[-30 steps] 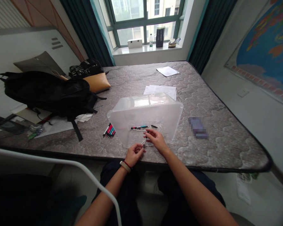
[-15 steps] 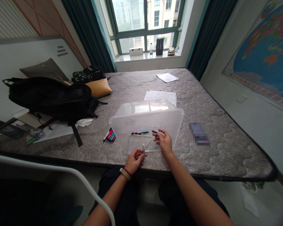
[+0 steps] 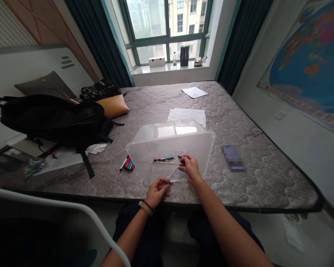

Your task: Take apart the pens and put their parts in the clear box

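Note:
My left hand point(image 3: 157, 192) is closed in a pinch at the near edge of a translucent plastic box point(image 3: 139, 148). A small pale, dark-ended piece point(image 3: 168, 181) shows at its fingertips, too small to name. To its right, my right hand point(image 3: 190, 170) has its fingers closed on a slim black pen-like piece point(image 3: 180, 157). Between the hands a thin white stick point(image 3: 173, 172) slants up toward the right fingers. A teal-and-black pen point(image 3: 164, 159) lies beyond them with thin pale sticks beside it, seen against the box.
Left of the box lies a bunch of red, teal and black pens point(image 3: 127, 165). Papers point(image 3: 187, 115) are behind it and a blurred phone-like item point(image 3: 233, 158) is to the right. A black backpack point(image 3: 52, 118) fills the left of the mattress point(image 3: 267, 178).
The pale piece at my left fingertips stood upright before and now shows shorter and lower. My right hand stays near the same spot. The whole view has shifted slightly.

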### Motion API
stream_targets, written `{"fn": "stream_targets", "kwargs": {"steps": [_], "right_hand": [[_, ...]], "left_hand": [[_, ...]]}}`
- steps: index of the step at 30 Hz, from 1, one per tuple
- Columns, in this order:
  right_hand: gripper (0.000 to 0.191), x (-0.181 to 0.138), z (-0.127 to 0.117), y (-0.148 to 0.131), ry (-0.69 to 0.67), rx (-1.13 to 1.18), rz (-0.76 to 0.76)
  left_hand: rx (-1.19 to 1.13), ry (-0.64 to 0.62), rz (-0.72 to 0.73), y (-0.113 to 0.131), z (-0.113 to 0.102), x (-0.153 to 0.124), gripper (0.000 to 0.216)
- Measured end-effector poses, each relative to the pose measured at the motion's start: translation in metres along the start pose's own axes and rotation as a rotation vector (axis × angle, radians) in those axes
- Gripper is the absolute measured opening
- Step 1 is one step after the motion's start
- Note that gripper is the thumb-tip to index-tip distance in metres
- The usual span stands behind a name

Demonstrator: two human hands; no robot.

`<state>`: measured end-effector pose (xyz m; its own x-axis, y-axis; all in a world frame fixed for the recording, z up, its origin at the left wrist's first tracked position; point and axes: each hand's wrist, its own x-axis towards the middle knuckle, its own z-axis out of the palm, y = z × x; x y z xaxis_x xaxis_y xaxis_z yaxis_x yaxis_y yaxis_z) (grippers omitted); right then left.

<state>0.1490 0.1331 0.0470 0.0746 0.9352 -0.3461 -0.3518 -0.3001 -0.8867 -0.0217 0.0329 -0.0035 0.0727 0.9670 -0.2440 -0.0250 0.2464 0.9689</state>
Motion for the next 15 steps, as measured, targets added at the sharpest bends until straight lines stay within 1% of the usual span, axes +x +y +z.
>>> {"fn": "stream_targets", "kwargs": {"steps": [2, 3, 5, 7, 8, 9, 10, 12, 14, 15], "right_hand": [[0.010, 0.005, 0.002, 0.000, -0.041, -0.238, -0.087], [0.009, 0.007, 0.002, 0.001, -0.085, -0.417, -0.141], [0.008, 0.009, 0.002, 0.005, -0.224, -0.826, -0.251], [0.018, 0.007, 0.002, 0.010, -0.366, -1.193, -0.322], [0.025, 0.006, 0.003, 0.012, -0.411, -1.331, -0.330], [0.030, 0.004, 0.005, 0.014, -0.435, -1.433, -0.323], [0.030, 0.003, 0.007, 0.015, -0.446, -1.502, -0.309], [0.021, 0.002, 0.013, 0.016, -0.454, -1.570, -0.280], [0.010, 0.002, 0.018, 0.016, -0.462, -1.590, -0.263], [0.008, 0.002, 0.019, 0.015, -0.468, -1.601, -0.263]], "left_hand": [[0.008, -0.043, -0.017, 0.001, -0.003, 0.000, 0.038], [0.010, -0.069, -0.023, 0.002, -0.004, 0.000, 0.037], [0.003, -0.110, -0.030, 0.003, -0.009, 0.001, 0.037], [-0.020, -0.130, -0.037, 0.003, -0.013, 0.002, 0.037], [-0.036, -0.137, -0.042, 0.002, -0.016, 0.003, 0.038], [-0.052, -0.145, -0.047, 0.001, -0.018, 0.003, 0.038], [-0.067, -0.153, -0.053, 0.001, -0.019, 0.004, 0.039], [-0.089, -0.171, -0.061, 0.000, -0.022, 0.004, 0.038], [-0.098, -0.187, -0.066, 0.000, -0.023, 0.005, 0.038], [-0.099, -0.189, -0.070, 0.001, -0.023, 0.005, 0.038]]}}
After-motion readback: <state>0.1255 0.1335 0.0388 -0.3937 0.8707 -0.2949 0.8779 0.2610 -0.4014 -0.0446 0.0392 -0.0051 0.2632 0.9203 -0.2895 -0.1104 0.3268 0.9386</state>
